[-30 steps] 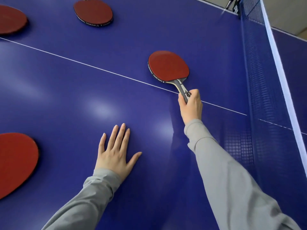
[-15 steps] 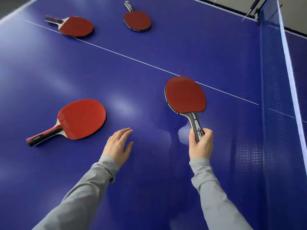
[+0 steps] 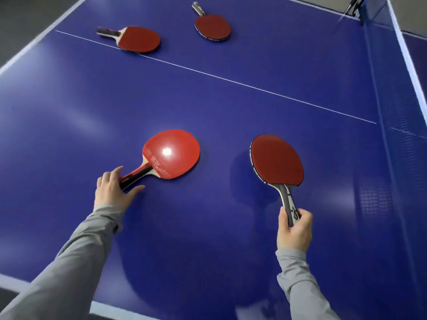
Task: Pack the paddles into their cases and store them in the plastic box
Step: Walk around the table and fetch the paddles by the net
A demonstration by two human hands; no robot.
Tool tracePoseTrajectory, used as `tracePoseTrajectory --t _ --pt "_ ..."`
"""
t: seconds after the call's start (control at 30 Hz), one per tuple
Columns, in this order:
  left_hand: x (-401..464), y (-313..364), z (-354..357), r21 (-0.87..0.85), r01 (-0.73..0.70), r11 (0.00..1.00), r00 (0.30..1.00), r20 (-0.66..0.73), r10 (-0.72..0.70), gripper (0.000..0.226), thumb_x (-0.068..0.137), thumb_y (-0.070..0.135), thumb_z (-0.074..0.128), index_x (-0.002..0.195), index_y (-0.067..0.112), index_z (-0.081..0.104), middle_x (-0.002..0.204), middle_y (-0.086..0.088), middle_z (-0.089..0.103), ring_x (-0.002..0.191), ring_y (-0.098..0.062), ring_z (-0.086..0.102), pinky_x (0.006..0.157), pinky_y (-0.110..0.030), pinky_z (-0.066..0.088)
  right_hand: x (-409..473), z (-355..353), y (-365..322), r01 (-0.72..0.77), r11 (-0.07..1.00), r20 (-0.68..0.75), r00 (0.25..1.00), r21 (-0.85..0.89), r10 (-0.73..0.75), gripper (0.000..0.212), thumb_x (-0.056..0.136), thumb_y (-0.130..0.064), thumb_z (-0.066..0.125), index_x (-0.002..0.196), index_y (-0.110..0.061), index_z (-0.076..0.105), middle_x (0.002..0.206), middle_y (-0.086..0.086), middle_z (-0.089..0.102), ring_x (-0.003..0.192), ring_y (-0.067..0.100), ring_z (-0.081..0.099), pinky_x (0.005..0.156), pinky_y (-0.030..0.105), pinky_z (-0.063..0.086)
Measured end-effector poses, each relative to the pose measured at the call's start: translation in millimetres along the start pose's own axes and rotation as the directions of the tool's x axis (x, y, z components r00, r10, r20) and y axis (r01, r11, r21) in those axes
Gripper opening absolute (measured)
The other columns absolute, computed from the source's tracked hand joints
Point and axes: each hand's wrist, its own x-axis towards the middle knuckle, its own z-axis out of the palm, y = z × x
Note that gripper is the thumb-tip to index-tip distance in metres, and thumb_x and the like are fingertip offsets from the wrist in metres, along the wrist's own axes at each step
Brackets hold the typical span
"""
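Note:
My right hand [image 3: 294,229] grips the grey handle of a dark red paddle [image 3: 277,160] and holds it lifted above the blue table [image 3: 231,107], its shadow below it. A bright red paddle [image 3: 172,153] lies flat on the table at centre left. My left hand [image 3: 113,190] rests over the end of its red and black handle, fingers spread around it, not closed. Two more red paddles lie at the far side, one at the left [image 3: 137,39] and one further right [image 3: 213,26]. No cases or plastic box are in view.
The net [image 3: 397,72] with its white top band runs along the right side. A white centre line crosses the table. The table's near edge lies at the bottom left, and dark floor shows past the far left edge.
My right hand has lifted the dark red paddle off the table and drawn it toward me. My left hand has left the bare table and reached the bright red paddle's handle.

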Motion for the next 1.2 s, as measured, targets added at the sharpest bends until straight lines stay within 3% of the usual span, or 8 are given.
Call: tracePoseTrajectory --t 0.13,0.27,0.4,0.47,0.67,0.93,1.1,1.2 --pt "19.0 -6.6 -6.0 -0.001 -0.075 0.997 0.981 0.179 0.074 0.036 0.072 0.023 0.079 0.098 0.003 0.063 0.098 -0.017 0.056 0.099 -0.038 0.05 0.086 -0.041 0.04 -28.3 0.3 -5.8 -0.029 0.999 -0.038 0.999 -0.028 0.028 0.027 0.083 -0.018 0.066 0.093 -0.001 0.048 0.08 0.015 0.059 0.066 0.027 0.051 0.059 0.032 0.039" --pt "20.3 -1.3 -7.7 0.017 -0.076 0.997 0.96 0.271 0.069 0.027 0.073 0.025 0.075 0.086 0.01 0.057 0.086 -0.008 0.058 0.081 -0.028 0.053 0.07 -0.032 0.039 -49.7 0.5 -12.4 -0.062 0.997 -0.063 0.996 -0.038 0.06 0.027 0.084 -0.018 0.066 0.092 -0.001 0.047 0.081 0.017 0.058 0.067 0.031 0.052 0.06 0.038 0.043" --pt "0.6 9.2 -1.4 -0.162 0.072 0.984 0.942 0.335 -0.014 0.029 0.074 0.026 0.073 0.09 0.012 0.053 0.072 -0.006 0.064 0.062 -0.024 0.062 0.056 -0.025 0.046 -66.1 -3.1 -15.8 -0.082 0.996 -0.083 0.993 -0.035 0.079 0.026 0.083 -0.016 0.066 0.091 0.0 0.047 0.079 0.014 0.056 0.067 0.03 0.051 0.059 0.035 0.041" --pt "-16.8 18.6 3.3 -0.251 0.158 0.955 0.948 0.31 -0.076 0.025 0.072 0.025 0.072 0.085 0.014 0.053 0.067 -0.001 0.062 0.051 -0.015 0.059 0.046 -0.018 0.04 -73.1 -6.2 -16.5 -0.104 0.994 -0.092 0.991 -0.028 0.101 0.025 0.083 -0.015 0.067 0.09 -0.001 0.047 0.079 0.01 0.054 0.068 0.03 0.052 0.061 0.036 0.042" --pt "-92.1 48.2 32.5 -0.444 0.35 0.825 0.927 0.291 -0.237 0.021 0.067 0.03 0.07 0.071 0.025 0.049 0.061 0.003 0.063 0.051 -0.011 0.06 0.038 -0.016 0.036 -95.9 -12.7 -15.3 -0.138 0.99 -0.12 0.983 -0.01 0.136 0.027 0.082 -0.014 0.068 0.092 0.001 0.048 0.079 0.012 0.057 0.067 0.028 0.052 0.062 0.033 0.041" --pt "-193.9 89.8 83.7 -0.504 0.508 0.698 0.856 0.385 -0.345 0.022 0.07 0.029 0.071 0.072 0.025 0.049 0.06 0.009 0.059 0.052 -0.002 0.055 0.043 -0.012 0.033 -119.7 -15.6 -12.3 -0.117 0.993 -0.107 0.987 0.018 0.118 0.026 0.08 -0.013 0.07 0.091 0.0 0.05 0.078 0.002 0.054 0.065 0.025 0.052 0.059 0.034 0.043" --pt "-217.0 103.2 98.2 -0.547 0.506 0.667 0.825 0.534 -0.188 0.032 0.07 0.029 0.079 0.079 0.019 0.05 0.066 -0.003 0.065 0.048 -0.017 0.066 0.044 -0.015 0.047 -125.3 -15.1 -10.1 -0.065 0.998 -0.091 0.994 0.018 0.066 0.027 0.079 -0.011 0.071 0.091 0.004 0.052 0.076 0.003 0.055 0.063 0.023 0.053 0.056 0.035 0.046" --pt "-216.7 103.7 96.5 -0.632 0.623 0.461 0.753 0.643 -0.137 0.028 0.081 0.031 0.07 0.083 0.008 0.053 0.072 -0.014 0.067 0.062 -0.025 0.07 0.06 -0.033 0.058 -130.5 -9.7 -11.3 -0.071 0.997 -0.072 0.995 0.028 0.073 0.028 0.078 -0.013 0.072 0.091 0.004 0.052 0.075 0.004 0.055 0.062 0.024 0.054 0.055 0.037 0.048"
